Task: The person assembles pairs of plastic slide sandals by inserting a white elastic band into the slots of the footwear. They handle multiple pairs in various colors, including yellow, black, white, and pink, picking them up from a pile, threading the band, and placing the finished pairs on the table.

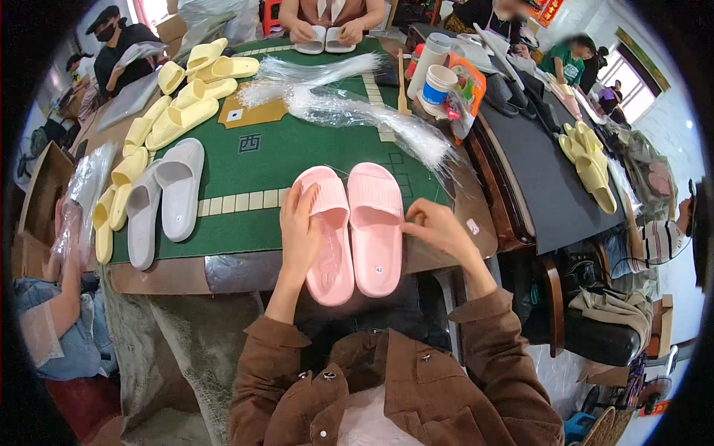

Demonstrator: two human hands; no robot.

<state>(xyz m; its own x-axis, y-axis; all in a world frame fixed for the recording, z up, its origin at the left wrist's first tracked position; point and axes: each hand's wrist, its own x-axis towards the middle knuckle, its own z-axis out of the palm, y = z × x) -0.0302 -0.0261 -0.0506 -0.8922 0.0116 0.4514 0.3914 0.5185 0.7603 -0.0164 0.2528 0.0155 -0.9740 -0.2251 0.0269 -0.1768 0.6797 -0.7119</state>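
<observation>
A pair of pink slide slippers lies side by side at the table's near edge, toes pointing away, heels jutting over the edge. My left hand [300, 230] is wrapped over the outer side of the left pink slipper [332, 267], thumb inside it and fingers on its ribbed strap. Against the outer side of the right pink slipper [377, 256], just below the strap, my right hand [439, 232] is closed in a pinch. What its fingertips hold, if anything, is too small to make out. A small white size sticker marks the right insole.
A grey pair of slides [181, 189] and several yellow slides [186, 115] line the left side of the green table mat [245, 171]. Bundles of clear plastic fasteners [357, 104] spread across the middle. A paper cup [439, 85] stands far right. Opposite, a person's hands hold light-grey slides [326, 39].
</observation>
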